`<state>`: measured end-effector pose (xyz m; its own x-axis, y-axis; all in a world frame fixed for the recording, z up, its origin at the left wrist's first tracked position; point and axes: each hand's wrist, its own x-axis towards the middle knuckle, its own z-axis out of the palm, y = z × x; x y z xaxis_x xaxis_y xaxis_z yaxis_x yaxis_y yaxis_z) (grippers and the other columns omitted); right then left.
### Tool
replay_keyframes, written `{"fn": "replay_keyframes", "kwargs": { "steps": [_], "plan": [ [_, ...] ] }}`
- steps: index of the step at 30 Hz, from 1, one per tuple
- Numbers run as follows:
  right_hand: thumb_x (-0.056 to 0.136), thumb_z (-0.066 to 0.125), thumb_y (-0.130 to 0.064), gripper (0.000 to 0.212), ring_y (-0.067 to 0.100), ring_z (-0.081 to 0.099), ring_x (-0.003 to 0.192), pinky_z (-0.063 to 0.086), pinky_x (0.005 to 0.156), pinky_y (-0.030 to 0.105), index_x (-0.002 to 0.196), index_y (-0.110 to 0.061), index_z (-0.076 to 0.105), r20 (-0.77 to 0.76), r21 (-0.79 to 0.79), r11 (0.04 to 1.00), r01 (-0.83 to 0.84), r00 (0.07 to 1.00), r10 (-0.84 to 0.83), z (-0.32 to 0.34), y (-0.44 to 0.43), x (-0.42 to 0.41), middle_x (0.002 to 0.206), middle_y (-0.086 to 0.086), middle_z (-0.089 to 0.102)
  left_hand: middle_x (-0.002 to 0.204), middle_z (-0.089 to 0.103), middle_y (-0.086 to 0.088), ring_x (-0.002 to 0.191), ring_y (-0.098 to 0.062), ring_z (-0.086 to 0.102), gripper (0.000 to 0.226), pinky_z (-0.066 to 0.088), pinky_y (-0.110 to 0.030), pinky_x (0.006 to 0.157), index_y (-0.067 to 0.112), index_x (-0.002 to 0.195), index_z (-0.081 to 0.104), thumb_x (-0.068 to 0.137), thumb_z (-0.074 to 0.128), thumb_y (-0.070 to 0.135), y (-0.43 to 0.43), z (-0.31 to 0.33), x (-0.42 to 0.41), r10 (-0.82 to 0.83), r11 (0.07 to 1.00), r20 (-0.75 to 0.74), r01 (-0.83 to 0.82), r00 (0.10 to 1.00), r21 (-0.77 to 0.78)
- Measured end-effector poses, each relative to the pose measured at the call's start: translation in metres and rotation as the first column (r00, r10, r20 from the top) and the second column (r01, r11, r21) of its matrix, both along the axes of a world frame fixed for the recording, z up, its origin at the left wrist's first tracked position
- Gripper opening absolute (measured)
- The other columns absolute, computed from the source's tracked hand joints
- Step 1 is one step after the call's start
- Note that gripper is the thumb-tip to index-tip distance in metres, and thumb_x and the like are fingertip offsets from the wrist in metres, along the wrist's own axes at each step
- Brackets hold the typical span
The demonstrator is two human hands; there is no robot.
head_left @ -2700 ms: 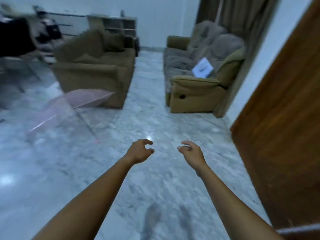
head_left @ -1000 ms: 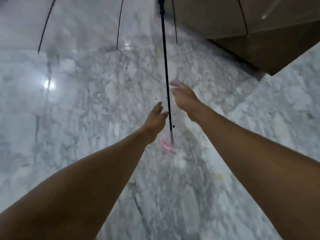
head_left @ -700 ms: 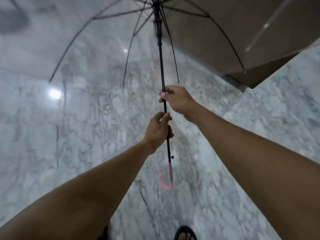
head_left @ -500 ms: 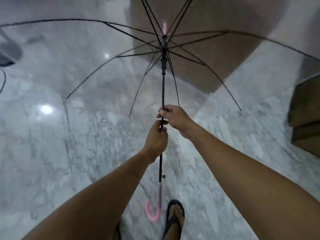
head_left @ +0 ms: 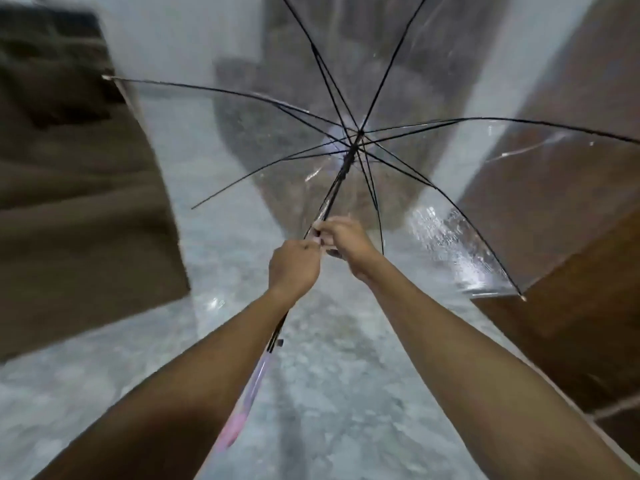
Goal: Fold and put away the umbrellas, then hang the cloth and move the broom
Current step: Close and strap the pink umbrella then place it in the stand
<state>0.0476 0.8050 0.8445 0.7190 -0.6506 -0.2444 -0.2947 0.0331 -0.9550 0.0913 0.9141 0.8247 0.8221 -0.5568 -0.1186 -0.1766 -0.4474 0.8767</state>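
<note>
An open clear umbrella with black ribs, a black shaft and a pink curved handle is held up in front of me, canopy facing away. My left hand is closed around the shaft. My right hand grips the shaft just above it, fingers pinched at the shaft. The handle end runs down under my left forearm. No cloth or broom is in view.
A brown sofa fills the left side. A second armchair shows blurred through the canopy. A wooden door stands at the right. Grey marble floor lies below my arms.
I walked to the umbrella on the floor, took its shaft in both hands and lifted it. Since half a second ago it has tilted rightward and my view has swung toward the sofas.
</note>
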Motion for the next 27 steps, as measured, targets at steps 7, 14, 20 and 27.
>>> {"fn": "replay_keyframes", "kwargs": {
  "steps": [7, 14, 20, 27],
  "plan": [
    [0.095, 0.063, -0.011, 0.014, 0.012, 0.058, 0.05, 0.042, 0.049, 0.019, 0.086, -0.02, 0.058, 0.255, 0.047, 0.82, 0.57, 0.787, -0.561, 0.095, -0.135, -0.227, 0.071, 0.002, 0.064, 0.064, 0.064, -0.012, 0.069, -0.035, 0.058, 0.047, 0.043, -0.037, 0.064, 0.009, 0.055, 0.059, 0.094, 0.054, 0.036, -0.129, 0.089, -0.183, -0.404, 0.904, 0.119, 0.416, 0.907, -0.098],
    [0.099, 0.056, -0.01, 0.014, 0.008, 0.05, 0.04, 0.042, 0.039, 0.021, 0.094, -0.003, 0.067, 0.37, 0.066, 0.481, 0.874, 0.426, -0.826, 0.15, -0.233, -0.493, 0.077, 0.01, 0.066, 0.067, 0.061, -0.009, 0.064, -0.023, 0.053, 0.05, 0.034, -0.032, 0.059, 0.011, 0.061, 0.062, 0.102, 0.05, 0.039, -0.232, 0.127, -0.403, -0.75, 0.64, 0.082, 0.752, 0.656, -0.161],
    [0.104, 0.049, -0.023, 0.017, 0.007, 0.057, 0.035, 0.038, 0.041, 0.018, 0.106, -0.009, 0.059, 0.413, 0.114, 0.239, 0.964, 0.172, -0.894, 0.189, -0.269, -0.685, 0.058, -0.003, 0.07, 0.06, 0.055, -0.004, 0.052, -0.019, 0.046, 0.045, 0.037, -0.03, 0.063, 0.008, 0.069, 0.064, 0.099, 0.055, 0.041, -0.29, 0.153, -0.563, -0.893, 0.443, -0.019, 0.872, 0.449, -0.208],
    [0.103, 0.051, -0.038, 0.031, 0.009, 0.067, 0.05, 0.042, 0.045, 0.018, 0.084, -0.014, 0.059, 0.35, 0.115, 0.069, 0.991, 0.025, -0.936, 0.202, -0.273, -0.849, 0.073, -0.001, 0.068, 0.045, 0.046, 0.001, 0.039, -0.015, 0.043, 0.049, 0.034, -0.028, 0.054, 0.015, 0.059, 0.054, 0.102, 0.05, 0.039, -0.333, 0.161, -0.681, -0.993, 0.096, 0.048, 0.981, 0.105, -0.172]
  ]
}}
